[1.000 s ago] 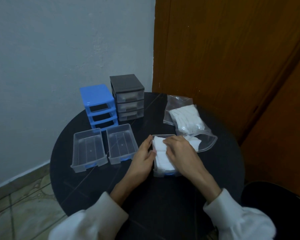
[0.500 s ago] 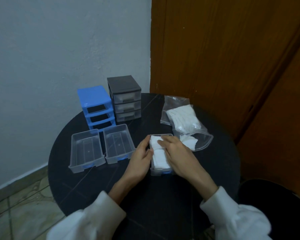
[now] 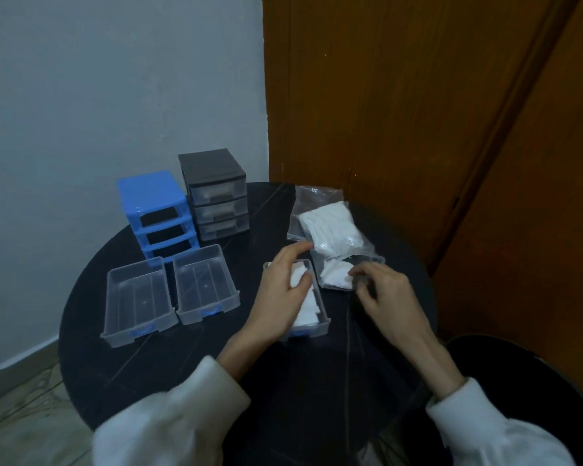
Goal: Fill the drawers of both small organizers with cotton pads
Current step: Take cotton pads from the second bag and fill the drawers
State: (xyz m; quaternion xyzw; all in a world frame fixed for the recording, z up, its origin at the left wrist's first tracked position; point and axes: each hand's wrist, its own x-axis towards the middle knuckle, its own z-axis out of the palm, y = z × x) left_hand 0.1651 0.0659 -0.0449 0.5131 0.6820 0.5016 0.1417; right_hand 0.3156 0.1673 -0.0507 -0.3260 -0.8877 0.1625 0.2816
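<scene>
Two empty clear drawers (image 3: 138, 299) (image 3: 206, 284), front left of the desk (image 3: 182, 371): light, rigid, long axes running away from the viewer, blue handles nearest.

Blue organizer (image 3: 157, 213), slots vacant; grey organizer (image 3: 214, 193), drawers in.

Third drawer (image 3: 312, 326), centre, part-filled with cotton pads (image 3: 307, 312): soft, near weightless, best pinched at an edge. Left hand (image 3: 283, 294) over it, fingers loosely spread, holding nothing visible.

Bag of pads (image 3: 330, 237), mouth toward viewer. Right hand (image 3: 387, 297) at the mouth, fingers curled; grip unclear.

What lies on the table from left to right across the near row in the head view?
Empty clear drawer → second empty drawer → left hand over the drawer holding cotton pads → right hand at the open bag's mouth.
</scene>
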